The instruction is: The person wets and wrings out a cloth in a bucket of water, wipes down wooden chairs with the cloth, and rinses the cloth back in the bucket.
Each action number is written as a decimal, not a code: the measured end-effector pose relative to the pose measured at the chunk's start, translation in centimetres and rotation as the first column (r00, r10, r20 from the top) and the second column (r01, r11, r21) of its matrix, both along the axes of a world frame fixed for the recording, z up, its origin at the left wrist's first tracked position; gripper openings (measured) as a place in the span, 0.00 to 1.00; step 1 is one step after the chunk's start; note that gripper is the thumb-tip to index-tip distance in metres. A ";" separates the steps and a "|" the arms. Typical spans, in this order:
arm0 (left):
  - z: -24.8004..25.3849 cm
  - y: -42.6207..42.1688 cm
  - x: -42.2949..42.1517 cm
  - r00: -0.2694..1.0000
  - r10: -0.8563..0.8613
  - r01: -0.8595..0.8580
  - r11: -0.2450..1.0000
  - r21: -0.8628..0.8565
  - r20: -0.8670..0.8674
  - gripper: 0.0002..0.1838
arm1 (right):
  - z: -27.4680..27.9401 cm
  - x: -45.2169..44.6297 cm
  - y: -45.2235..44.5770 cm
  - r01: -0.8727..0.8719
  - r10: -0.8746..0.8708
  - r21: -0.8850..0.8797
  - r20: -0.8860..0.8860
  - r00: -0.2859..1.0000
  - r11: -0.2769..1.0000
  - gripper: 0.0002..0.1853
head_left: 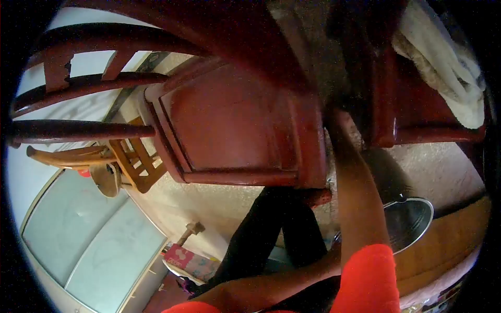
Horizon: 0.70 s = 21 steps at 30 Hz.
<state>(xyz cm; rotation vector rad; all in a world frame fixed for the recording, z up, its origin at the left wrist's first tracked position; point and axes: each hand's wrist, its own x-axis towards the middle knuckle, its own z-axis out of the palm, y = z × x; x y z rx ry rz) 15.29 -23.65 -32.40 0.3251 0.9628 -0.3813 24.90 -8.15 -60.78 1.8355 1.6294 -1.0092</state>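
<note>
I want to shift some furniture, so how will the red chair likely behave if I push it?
The red chair is probably stiff, with a broad seat panel set in a thick frame. That bulk suggests it's fairly heavy. Its shiny finish may feel slightly slippery.

Tightest spot: dim slot between red wooden chair seat (235, 120) and red frame (385, 104). Right grip (345, 121) and forearm (360, 198) take most of it; little side room. Top approach: dark red beam (245, 36) cuts across. Right flank: pale cloth (454, 78) drapes over the frame side. Below the frame, a floor strip (443, 159) gives a lane, bounded underneath by round metal-rimmed container (429, 216). Left forearm (276, 287) runs behind the right one; crossing there is crowded. Dark-clad legs (261, 224) block under the seat's near edge. Above the seat: wide open pass.
</note>
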 end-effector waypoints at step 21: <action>-2.5 -5.7 -0.2 0.746 -0.644 0.365 0.605 0.707 0.166 0.41 | 39.0 12.6 -7.2 0.848 -0.261 0.158 -0.909 0.325 0.505 0.07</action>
